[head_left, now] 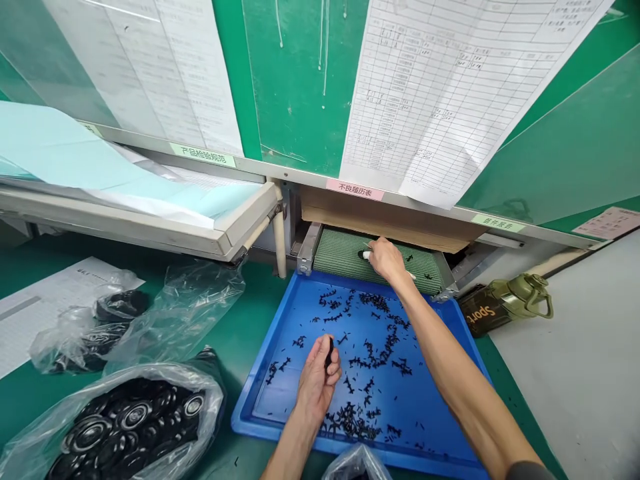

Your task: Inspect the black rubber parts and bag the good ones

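Clear pouch (357, 461) at the near edge, partly cut off, just in front of the blue tray (283, 407). Near left, open bag (216, 400) packed with black discs (135, 415), on the green table (243, 343). Behind it, farther left, smaller bag (75, 340) of black pieces on a printed sheet (30, 320); to the right of that, loose plastic (200, 300). Left grip (316, 373) over the middle of the tray, clamped on a black part (329, 352), held upright between thumb and curled fingers. Below and around, black scraps (353, 421) across the tray floor, thickest at the near edge. Right grip (387, 259) reaching past the far rim, at the green mat (340, 250), fingers close together beside a white item (367, 255); cannot tell whether clamped on it. Just left of the white item, dark piece (361, 254) on the mat. Right of the tray, green bottle (510, 300) lying tilted. Far left, shelf (220, 243) with papers; at the far side, green board (300, 100) with forms (440, 87).
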`<move>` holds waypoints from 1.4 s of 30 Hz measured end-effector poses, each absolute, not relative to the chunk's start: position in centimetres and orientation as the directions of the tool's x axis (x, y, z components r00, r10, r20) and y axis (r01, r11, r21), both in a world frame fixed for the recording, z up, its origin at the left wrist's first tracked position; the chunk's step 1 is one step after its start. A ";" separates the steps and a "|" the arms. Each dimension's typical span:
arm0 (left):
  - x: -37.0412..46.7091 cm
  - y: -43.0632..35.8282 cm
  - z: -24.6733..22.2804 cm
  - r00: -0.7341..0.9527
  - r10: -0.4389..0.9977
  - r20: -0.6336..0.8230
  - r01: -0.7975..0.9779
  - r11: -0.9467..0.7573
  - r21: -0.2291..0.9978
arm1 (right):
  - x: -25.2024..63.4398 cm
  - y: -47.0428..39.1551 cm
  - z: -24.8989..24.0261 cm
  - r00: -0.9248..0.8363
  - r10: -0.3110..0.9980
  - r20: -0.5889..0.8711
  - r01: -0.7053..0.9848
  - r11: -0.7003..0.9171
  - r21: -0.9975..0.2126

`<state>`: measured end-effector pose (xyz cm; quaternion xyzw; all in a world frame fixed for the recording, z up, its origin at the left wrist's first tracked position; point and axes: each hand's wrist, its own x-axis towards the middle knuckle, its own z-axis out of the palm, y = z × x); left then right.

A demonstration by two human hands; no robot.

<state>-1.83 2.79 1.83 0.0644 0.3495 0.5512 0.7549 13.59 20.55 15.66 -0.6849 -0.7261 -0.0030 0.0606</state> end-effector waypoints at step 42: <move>-2.5 0.7 5.4 0.261 0.922 -0.286 -0.244 0.350 0.904 | 14.6 4.7 9.1 -0.295 0.955 -0.037 0.863 0.250 -0.439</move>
